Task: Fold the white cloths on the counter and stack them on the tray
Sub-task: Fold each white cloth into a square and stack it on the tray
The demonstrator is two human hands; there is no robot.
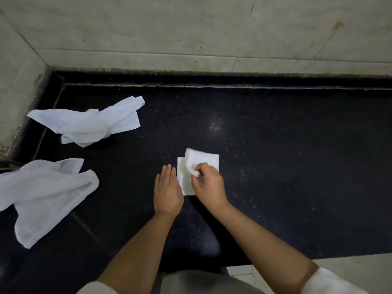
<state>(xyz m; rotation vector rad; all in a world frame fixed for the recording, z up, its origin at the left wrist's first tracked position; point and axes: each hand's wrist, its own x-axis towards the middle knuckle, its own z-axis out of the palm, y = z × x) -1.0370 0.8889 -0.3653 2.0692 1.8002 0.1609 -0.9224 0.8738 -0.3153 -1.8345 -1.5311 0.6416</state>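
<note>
A small, partly folded white cloth (188,166) lies in the middle of the black counter (286,155). My right hand (209,185) pinches a corner of its top layer, which is lifted and curled back. My left hand (167,190) lies flat with straight fingers, its edge against the cloth's left side. Two crumpled white cloths lie to the left: one at the back (89,122), one nearer the front edge (46,194). No tray is in view.
A pale tiled wall (191,35) runs behind the counter, and a side wall (19,81) closes the left corner. A raised black lip (212,79) borders the counter's back. Light floor tiles (350,264) show at the lower right.
</note>
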